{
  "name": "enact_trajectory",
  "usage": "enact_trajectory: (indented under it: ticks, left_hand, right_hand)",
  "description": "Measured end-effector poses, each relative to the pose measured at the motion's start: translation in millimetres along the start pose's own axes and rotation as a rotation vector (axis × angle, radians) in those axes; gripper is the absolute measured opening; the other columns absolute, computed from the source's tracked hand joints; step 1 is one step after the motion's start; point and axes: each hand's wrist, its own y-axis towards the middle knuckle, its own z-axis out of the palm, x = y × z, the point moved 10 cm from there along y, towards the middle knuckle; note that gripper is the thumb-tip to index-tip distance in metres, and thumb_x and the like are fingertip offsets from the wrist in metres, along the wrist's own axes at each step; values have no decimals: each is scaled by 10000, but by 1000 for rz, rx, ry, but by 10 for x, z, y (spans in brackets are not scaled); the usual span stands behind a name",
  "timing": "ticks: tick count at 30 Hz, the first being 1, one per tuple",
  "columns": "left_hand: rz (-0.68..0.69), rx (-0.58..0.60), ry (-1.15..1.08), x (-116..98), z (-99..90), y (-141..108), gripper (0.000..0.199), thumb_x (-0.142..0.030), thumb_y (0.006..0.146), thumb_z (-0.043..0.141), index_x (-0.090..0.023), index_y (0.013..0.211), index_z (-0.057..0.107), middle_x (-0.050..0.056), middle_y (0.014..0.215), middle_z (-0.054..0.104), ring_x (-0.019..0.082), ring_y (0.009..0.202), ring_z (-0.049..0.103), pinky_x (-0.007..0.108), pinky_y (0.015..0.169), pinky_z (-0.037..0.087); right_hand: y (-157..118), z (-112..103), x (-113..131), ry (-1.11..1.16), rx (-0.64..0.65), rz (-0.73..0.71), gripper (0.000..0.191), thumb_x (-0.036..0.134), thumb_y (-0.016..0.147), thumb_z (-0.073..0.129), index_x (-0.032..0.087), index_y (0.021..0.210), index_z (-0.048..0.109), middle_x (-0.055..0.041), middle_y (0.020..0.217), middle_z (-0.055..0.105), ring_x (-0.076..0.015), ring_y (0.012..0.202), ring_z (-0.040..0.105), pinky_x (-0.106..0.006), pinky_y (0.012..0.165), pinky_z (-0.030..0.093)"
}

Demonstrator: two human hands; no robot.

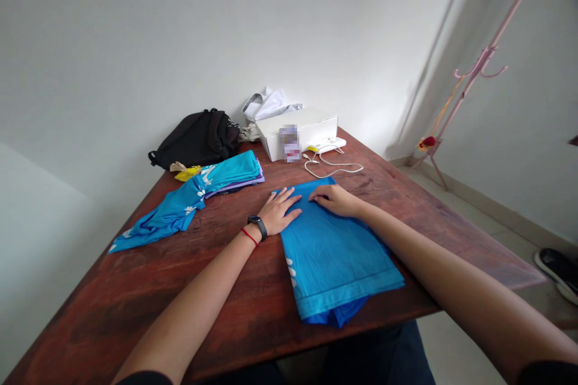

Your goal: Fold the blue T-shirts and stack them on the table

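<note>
A folded blue garment [338,252] lies on the dark red wooden table, with white shapes printed along its left side and a darker blue layer showing under its near edge. My left hand [279,213] rests flat on its upper left edge, fingers spread. On the upper part of the same cloth is my right hand [335,198], its fingers curled in and closed, fingertips touching the fabric; whether they pinch any of it is hidden. To the left, another blue garment [167,213] with white prints trails loosely beside a folded stack of clothes [237,171].
Behind the clothes sit a black backpack [194,138] and a white box [302,126] topped by white cloth [271,103]. A white cable [334,174] lies before the box. A pink coat stand [481,63] stands right; a dark shoe [557,271] is on the floor.
</note>
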Motion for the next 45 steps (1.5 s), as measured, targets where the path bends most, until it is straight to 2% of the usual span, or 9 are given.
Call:
enact_trajectory:
  ticks: [27,29,32,36,40,45]
  left_hand:
    - [0,6,7,-3,7,1,537,-557,1030,387,-297,1493,465,53,1635,304,293,1519,222,561,1221,180]
    - [-13,10,18,24,31,3,559,-583,1024,376,-312,1508,444,48,1651,262,302,1527,188,563,1220,172]
    - [-108,4,54,157,60,0,651,-666,987,377,-327,1543,389,49,1678,160,353,1534,109,598,1207,172]
    - [-215,-15,81,340,67,-18,667,-666,992,332,-314,1558,358,57,1665,209,351,1524,175,596,1206,182]
    - [-236,-47,85,420,56,-26,665,-665,997,304,-310,1556,354,57,1655,244,331,1517,212,586,1209,187]
    - [-234,-43,99,423,77,-26,689,-672,995,290,-283,1561,350,74,1655,240,330,1518,209,584,1211,182]
  right_hand:
    - [1,3,25,-11,5,-7,286,97,885,524,200,994,768,-60,1020,773,-228,953,712,-348,882,537]
    - [2,5,20,-17,4,-1,280,97,883,530,199,994,766,-59,1011,774,-227,941,713,-344,873,539]
    - [2,-9,-21,-46,-8,13,264,112,890,538,201,999,762,-60,1017,770,-229,945,710,-351,885,541]
    - [-19,-47,-173,-152,-45,31,244,188,907,583,200,1080,754,-101,1199,722,-282,1132,659,-438,1035,485]
    - [-58,-25,-399,-224,-46,114,364,299,921,621,195,1263,692,-147,1428,582,-346,1341,521,-532,1147,379]
    - [-71,65,-458,-255,2,125,436,349,962,569,177,1358,629,-170,1520,481,-356,1412,440,-547,1181,326]
